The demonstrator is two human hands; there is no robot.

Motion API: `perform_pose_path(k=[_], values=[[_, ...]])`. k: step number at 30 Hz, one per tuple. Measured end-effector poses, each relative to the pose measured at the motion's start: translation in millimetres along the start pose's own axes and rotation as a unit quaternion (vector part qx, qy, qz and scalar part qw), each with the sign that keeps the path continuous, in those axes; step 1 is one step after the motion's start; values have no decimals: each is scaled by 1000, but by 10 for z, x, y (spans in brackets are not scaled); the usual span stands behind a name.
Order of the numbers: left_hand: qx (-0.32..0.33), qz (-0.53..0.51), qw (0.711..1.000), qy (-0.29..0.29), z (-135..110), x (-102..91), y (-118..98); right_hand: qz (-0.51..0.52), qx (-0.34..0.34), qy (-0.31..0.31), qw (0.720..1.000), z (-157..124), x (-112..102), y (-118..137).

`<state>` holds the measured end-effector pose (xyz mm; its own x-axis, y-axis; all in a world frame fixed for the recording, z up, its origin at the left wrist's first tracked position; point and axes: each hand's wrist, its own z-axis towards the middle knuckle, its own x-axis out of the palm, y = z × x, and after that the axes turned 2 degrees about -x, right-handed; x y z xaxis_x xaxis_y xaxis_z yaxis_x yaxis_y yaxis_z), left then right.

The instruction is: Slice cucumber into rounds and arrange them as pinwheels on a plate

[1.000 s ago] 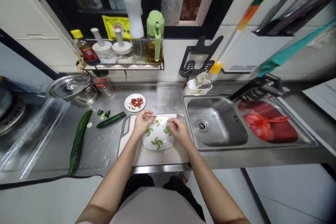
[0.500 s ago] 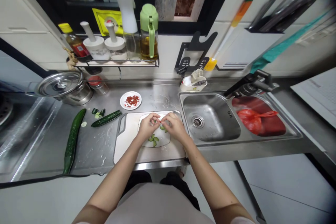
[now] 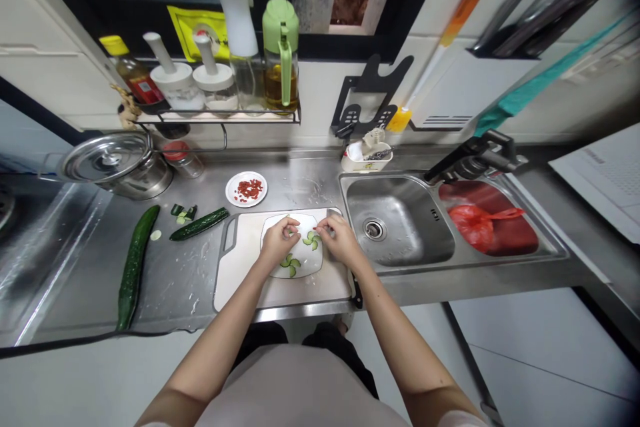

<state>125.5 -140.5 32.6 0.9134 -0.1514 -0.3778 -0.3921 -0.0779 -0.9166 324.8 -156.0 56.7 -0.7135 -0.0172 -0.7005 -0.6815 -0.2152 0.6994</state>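
A white plate lies on a pale cutting board, bearing curved cucumber slices in small clusters, one cluster near the front and another at the right. My left hand is over the plate's left side, fingers curled with thumb and fingertips close together. Across from it, my right hand pinches thumb and forefinger together at the right rim, beside the right cluster. What either pinch holds is too small to make out. Behind the board is a small white dish of red dried berry-like bits.
Left on the steel counter lie a whole cucumber, a cut cucumber piece and offcuts. A lidded pot and a red-capped jar stand behind. Rightward is a double sink, with a red bag in one basin.
My hands were fingertip to fingertip over the plate and are now apart. The right hand has shifted right, uncovering the right-hand cucumber cluster. The view has shifted slightly.
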Motion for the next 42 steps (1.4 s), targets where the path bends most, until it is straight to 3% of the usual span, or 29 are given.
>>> perform_pose_path(k=[9, 19, 35, 42], values=[[-38, 101, 994, 19, -8, 166, 52, -64, 47, 57, 995, -119, 218, -165], [-48, 140, 988, 44, -5, 401, 138, -127, 60, 70, 988, -189, 368, -266], [-45, 190, 979, 62, 53, 499, 102, -152, 72, 75, 983, -167, 435, -275], [-41, 197, 977, 65, 64, 504, 112, -129, 86, 50, 987, -159, 447, -293]])
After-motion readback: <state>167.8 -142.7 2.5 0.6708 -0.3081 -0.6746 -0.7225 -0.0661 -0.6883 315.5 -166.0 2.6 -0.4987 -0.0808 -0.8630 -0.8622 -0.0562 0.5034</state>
